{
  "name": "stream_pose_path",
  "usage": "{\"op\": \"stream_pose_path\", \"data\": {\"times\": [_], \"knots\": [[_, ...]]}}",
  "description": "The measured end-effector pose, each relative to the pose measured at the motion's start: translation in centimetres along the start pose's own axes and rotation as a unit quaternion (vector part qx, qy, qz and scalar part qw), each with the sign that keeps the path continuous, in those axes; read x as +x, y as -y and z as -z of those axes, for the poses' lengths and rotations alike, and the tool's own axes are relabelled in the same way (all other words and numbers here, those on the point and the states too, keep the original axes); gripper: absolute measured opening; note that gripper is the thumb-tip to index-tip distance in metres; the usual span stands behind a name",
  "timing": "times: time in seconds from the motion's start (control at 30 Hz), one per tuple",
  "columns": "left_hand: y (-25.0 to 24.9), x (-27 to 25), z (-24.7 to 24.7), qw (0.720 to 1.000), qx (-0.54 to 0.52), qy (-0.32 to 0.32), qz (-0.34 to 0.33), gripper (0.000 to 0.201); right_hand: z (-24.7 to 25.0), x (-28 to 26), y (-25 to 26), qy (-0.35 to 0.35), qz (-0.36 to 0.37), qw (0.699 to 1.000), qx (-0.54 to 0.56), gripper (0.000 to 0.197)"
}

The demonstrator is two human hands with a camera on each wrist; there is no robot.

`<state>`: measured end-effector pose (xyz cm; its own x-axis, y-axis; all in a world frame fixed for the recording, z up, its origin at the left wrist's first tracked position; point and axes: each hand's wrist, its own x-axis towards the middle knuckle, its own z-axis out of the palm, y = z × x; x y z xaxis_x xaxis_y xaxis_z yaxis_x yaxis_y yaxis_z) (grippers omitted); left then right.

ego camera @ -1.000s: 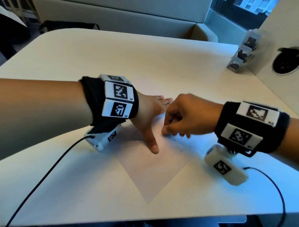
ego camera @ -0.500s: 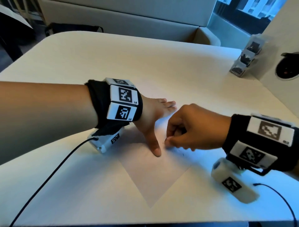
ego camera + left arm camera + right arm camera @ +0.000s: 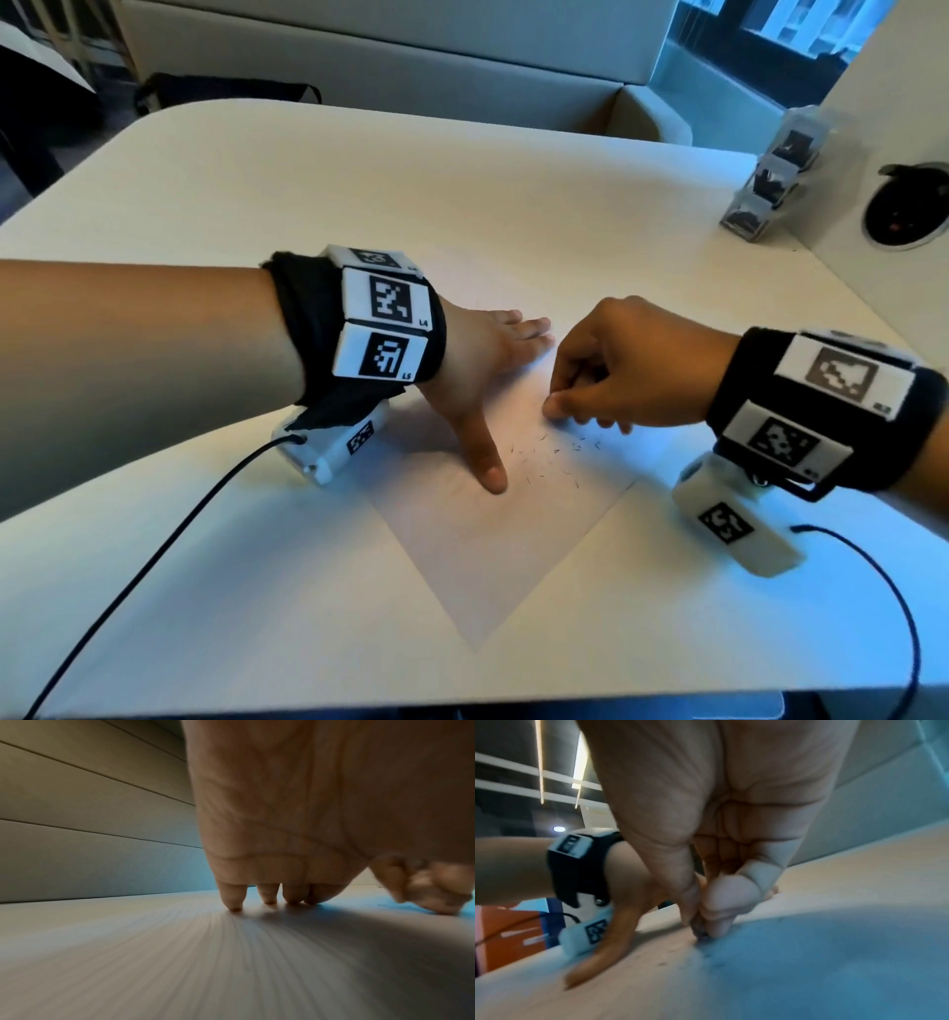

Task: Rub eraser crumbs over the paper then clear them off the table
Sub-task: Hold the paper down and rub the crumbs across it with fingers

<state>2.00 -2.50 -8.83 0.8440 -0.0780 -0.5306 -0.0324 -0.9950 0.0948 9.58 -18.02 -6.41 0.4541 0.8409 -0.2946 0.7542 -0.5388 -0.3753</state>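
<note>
More dark eraser crumbs (image 3: 557, 455) now dot the paper (image 3: 493, 545) below the pinched right hand (image 3: 624, 367), which has drawn rightward.

A clear holder (image 3: 775, 177) with dark contents stands near the table's far right corner. Just right of it, a round dark socket (image 3: 909, 205) sits in a white panel. A pale sofa (image 3: 390, 46) runs behind the far edge.

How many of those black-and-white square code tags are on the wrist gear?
8 that I can see. Left wrist band: 3, and 1 on the left camera. Right wrist band: 3, one barely visible, and 1 on the right camera. Others may be hidden underneath.
</note>
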Motion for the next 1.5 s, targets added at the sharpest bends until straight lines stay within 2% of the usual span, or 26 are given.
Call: {"op": "stream_pose_path", "data": {"times": [0.07,0.2,0.3,0.37,0.43,0.5,0.63,0.73,0.83,0.97,1.1,1.17,1.3,1.43,1.5], "knots": [[-0.2,0.0,0.2,1.000,0.014,-0.003,0.003,0.147,-0.4,-0.2,0.0,-0.005,0.004,1.000,0.006,0.014],[0.2,0.6,-0.2,1.000,0.012,-0.006,-0.001,0.147,-1.2,-0.7,0.8,0.053,0.024,0.998,0.023,0.014],[-0.2,0.2,0.1,1.000,0.021,-0.006,0.003,0.144,-0.1,0.1,-0.1,-0.001,0.000,1.000,0.007,0.015],[0.0,0.4,0.0,1.000,0.020,-0.005,0.001,0.146,-0.3,-0.1,-0.1,-0.007,0.001,1.000,0.013,0.015],[0.3,0.6,-0.1,1.000,0.015,-0.013,-0.017,0.150,-1.1,-0.7,0.7,0.039,0.020,0.999,0.024,0.015],[0.4,0.7,-0.3,1.000,0.001,-0.015,-0.020,0.145,-1.4,-1.3,1.5,0.066,0.041,0.997,0.024,0.014],[-0.2,1.2,-0.3,0.998,0.035,-0.044,-0.009,0.142,0.9,-0.5,0.8,-0.051,0.036,0.998,0.022,0.012],[-0.9,1.2,0.1,0.996,0.060,-0.061,0.011,0.141,2.3,-0.2,0.1,-0.089,0.027,0.995,0.033,0.011],[-0.9,0.2,0.4,0.996,0.054,-0.063,0.022,0.140,2.2,-0.6,-0.2,-0.074,0.020,0.997,0.009,0.010],[-0.9,-1.7,-0.1,0.999,0.050,-0.010,0.002,0.143,0.9,-1.2,-0.1,-0.038,0.027,0.999,-0.012,0.009],[-1.6,-2.1,-0.5,0.999,0.051,0.009,0.003,0.137,-0.2,-0.7,-0.2,-0.057,0.017,0.995,-0.079,0.012],[-1.7,-2.0,-0.5,0.999,0.051,0.008,0.004,0.138,-0.9,-1.1,0.1,-0.054,0.026,0.995,-0.076,0.011],[-1.8,-2.1,-0.4,0.998,0.058,0.015,0.004,0.137,-1.9,-2.3,1.8,0.024,0.069,0.996,-0.044,0.010],[-2.2,-2.3,-0.4,0.998,0.069,0.007,0.014,0.136,-0.5,-1.1,0.7,-0.031,0.024,0.998,-0.049,0.010],[-2.2,-2.3,-0.4,0.997,0.073,-0.001,0.017,0.137,-1.0,-1.3,1.0,-0.028,0.030,0.998,-0.040,0.010]]}}
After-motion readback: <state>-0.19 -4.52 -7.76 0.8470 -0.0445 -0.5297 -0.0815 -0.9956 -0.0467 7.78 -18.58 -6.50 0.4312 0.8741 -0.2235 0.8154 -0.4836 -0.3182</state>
